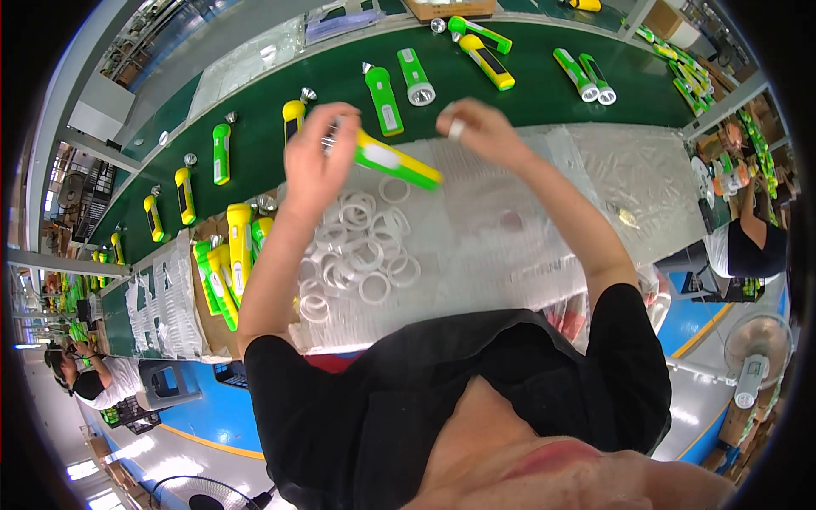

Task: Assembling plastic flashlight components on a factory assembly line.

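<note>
My left hand (320,161) is closed around the head end of a yellow and green flashlight (396,164). Its body slants down to the right above the covered bench. A bit of silvery reflector shows between the fingers. To the right, apart from the flashlight, my right hand (489,136) is raised with its fingers drawn together. Something white (456,129) shows at those fingers; whether it is held or worn I cannot tell. Below the flashlight, many clear white rings (365,253) lie in a loose pile. Beside my left forearm, several yellow and green flashlights (240,242) lie heaped together.
On the green belt (527,106) beyond the bench lie flashlights with loose reflectors, including a green one (385,100) and a lensed one (416,76). Plastic sheeting (476,246) covers the bench. Other people sit at far left and right. A fan (756,357) stands at right.
</note>
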The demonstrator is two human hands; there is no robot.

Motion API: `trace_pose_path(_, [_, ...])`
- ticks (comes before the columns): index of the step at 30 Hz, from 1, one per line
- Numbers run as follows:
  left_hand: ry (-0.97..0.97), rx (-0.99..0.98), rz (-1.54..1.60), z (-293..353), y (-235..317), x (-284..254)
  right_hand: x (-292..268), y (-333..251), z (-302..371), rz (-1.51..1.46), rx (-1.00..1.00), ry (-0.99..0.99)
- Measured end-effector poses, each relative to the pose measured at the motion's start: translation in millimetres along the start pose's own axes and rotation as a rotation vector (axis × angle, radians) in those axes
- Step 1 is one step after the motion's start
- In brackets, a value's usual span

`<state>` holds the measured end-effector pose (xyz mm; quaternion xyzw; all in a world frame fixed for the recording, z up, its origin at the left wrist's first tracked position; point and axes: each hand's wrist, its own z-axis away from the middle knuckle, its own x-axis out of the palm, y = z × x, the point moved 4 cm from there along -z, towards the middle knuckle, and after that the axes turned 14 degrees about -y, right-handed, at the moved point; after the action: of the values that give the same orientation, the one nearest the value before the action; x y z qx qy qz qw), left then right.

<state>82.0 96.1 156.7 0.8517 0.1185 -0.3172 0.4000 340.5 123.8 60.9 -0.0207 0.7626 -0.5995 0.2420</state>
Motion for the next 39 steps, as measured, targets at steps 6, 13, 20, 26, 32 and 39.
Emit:
trace_pose_path(6, [0.125,-0.086,-0.425,-32.1,-118.0,-2.7,-135.0,90.6,-123.4,1.083,0.569,0.299])
trace_pose_path(13, [-0.315,-0.13,-0.403,-31.8,-140.7,27.1,-142.9,119.2,-155.3,0.993,0.687,0.071])
trace_pose_path(20, [-0.281,-0.265,0.266,-41.4,-82.7,69.8,-76.2,6.9,-64.5,0.924,0.271,0.122])
trace_pose_path(26, [-0.49,-0.593,1.107,-11.5,-7.2,129.4,-11.2,-76.2,48.3,0.915,0.078,0.054])
trace_pose_path(32, [-0.6,-0.635,1.263,45.4,41.4,145.6,17.2,-90.1,128.6,0.837,0.205,-0.013])
trace_pose_path(39, [-0.16,0.263,0.443,92.1,108.7,125.8,90.3,-77.0,190.2,-0.485,0.179,-0.133])
